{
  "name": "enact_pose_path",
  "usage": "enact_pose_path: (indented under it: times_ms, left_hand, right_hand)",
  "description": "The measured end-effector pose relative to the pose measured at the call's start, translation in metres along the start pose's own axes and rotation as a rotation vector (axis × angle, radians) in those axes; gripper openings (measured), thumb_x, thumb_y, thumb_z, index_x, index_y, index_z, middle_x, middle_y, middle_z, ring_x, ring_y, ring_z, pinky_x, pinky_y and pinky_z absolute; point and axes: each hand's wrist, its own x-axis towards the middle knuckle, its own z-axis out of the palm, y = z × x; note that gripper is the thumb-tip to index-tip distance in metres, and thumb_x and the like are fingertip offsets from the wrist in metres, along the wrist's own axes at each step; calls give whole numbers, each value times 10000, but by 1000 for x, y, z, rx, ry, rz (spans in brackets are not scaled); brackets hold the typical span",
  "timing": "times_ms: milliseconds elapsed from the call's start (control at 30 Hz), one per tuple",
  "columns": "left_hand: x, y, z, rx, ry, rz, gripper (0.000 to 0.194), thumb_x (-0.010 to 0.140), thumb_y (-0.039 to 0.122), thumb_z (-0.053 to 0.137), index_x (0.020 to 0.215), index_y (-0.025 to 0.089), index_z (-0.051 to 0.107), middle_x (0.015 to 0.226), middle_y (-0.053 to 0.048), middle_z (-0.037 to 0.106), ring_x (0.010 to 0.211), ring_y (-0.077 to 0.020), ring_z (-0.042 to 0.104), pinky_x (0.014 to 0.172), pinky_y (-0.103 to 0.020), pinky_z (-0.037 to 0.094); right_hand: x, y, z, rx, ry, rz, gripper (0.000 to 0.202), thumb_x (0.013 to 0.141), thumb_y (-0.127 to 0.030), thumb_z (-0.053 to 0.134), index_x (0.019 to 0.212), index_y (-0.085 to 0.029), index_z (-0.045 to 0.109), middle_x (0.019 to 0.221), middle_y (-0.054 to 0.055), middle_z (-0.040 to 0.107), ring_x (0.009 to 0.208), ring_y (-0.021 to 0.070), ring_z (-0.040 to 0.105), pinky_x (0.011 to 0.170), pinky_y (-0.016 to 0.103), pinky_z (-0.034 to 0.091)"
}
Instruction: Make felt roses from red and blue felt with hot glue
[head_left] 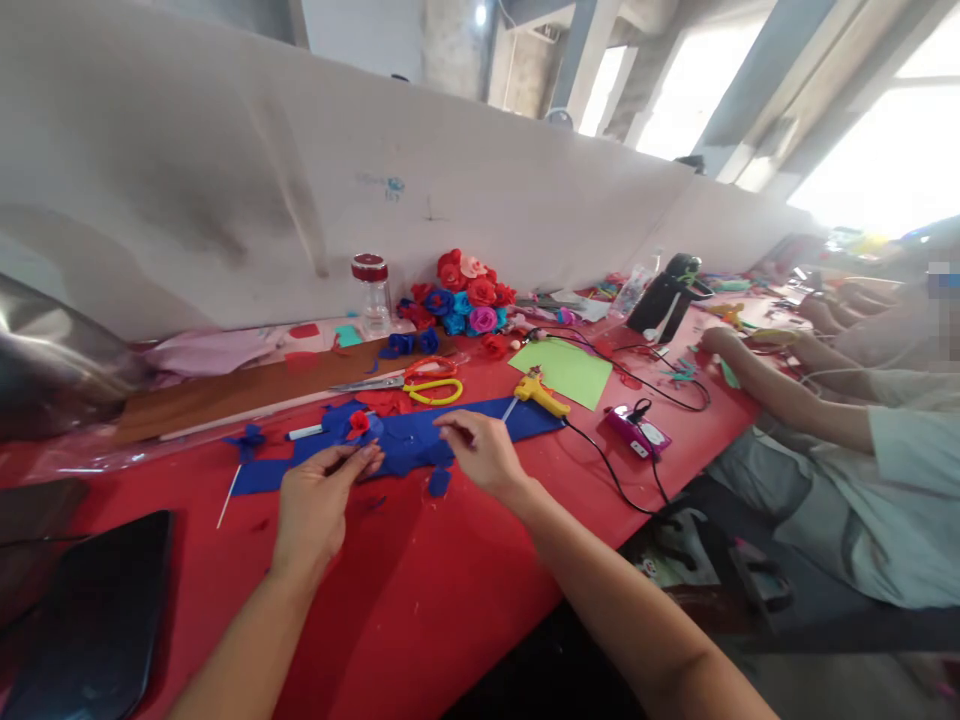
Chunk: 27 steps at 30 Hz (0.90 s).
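Observation:
Pinched in the fingers of my left hand (319, 500) is a small paper flower (358, 425) with a red centre and blue outer petals. My right hand (484, 450) is a short way to the right, its thumb and fingertips drawn together; whatever may be between them is too small to see. Beneath both hands lies a strip of blue crepe paper (405, 440) with ragged cut edges. A yellow hot glue gun (541, 390) rests on the strip beyond my right hand. Scissors with red and yellow handles (433, 390) lie behind the flower.
Behind stands a heap of paper roses (476, 295) and a jar with a red lid (370, 295). Green paper (564, 370), a purple power socket (637, 432) with black cords and a black bottle (667, 300) are rightward. A phone (90, 620) lies front left. Another person's arm (795, 390) reaches in.

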Motion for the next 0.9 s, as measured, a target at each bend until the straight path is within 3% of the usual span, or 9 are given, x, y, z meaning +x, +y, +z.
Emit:
enact_pose_path:
  times_ms: [100,167,233,333,500,767,900]
  left_hand:
    - [-2,1,1,-3,-9,-14,281,374,287,874,599,189,738,665,-29,747,667,-187,690,762,-338,563]
    - [-5,2,2,-11,-21,8,286,387,296,875,616,184,746,656,-30,745,663,-186,688,767,-339,554]
    - [-7,3,3,4,-73,19,279,423,320,868,630,172,753,661,-40,744,653,-184,681,742,-333,543]
    - [-9,2,1,63,-131,32,278,480,356,853,663,165,767,633,-44,726,615,-171,647,662,-306,505]
    - [-7,0,-2,176,-130,105,246,541,393,838,639,178,770,560,-20,666,562,-127,531,591,-265,408]
    - [-3,-2,-5,55,-123,47,301,504,398,841,687,167,780,685,-69,730,567,-125,529,560,-261,402]
    - [0,-2,-7,40,-89,38,284,503,364,836,711,177,786,718,-77,750,621,-141,572,615,-267,423]
  right_hand:
    - [0,26,-37,-392,132,127,374,837,-105,470,1149,-157,669,1156,125,684,1122,250,574,989,359,417]
    - [8,45,-61,-670,143,363,454,809,-117,503,1252,-124,600,1272,181,602,1208,311,501,1001,416,392]
    - [17,62,-77,-779,62,550,432,811,-137,510,1234,-116,594,1219,200,607,1166,329,519,942,433,411]
    - [26,80,-85,-779,-29,592,307,768,-126,559,1059,-124,656,1057,173,650,1052,300,578,872,398,435]
    - [31,92,-84,-783,-60,580,365,769,-178,585,1126,-104,616,1058,163,631,1002,277,616,821,352,457]
    - [30,81,-96,-779,138,641,428,815,-231,511,1234,-171,572,1120,151,549,908,265,643,738,375,484]
    - [28,81,-94,-688,233,618,454,810,-281,524,1254,-205,583,1187,146,526,976,273,622,763,365,485]
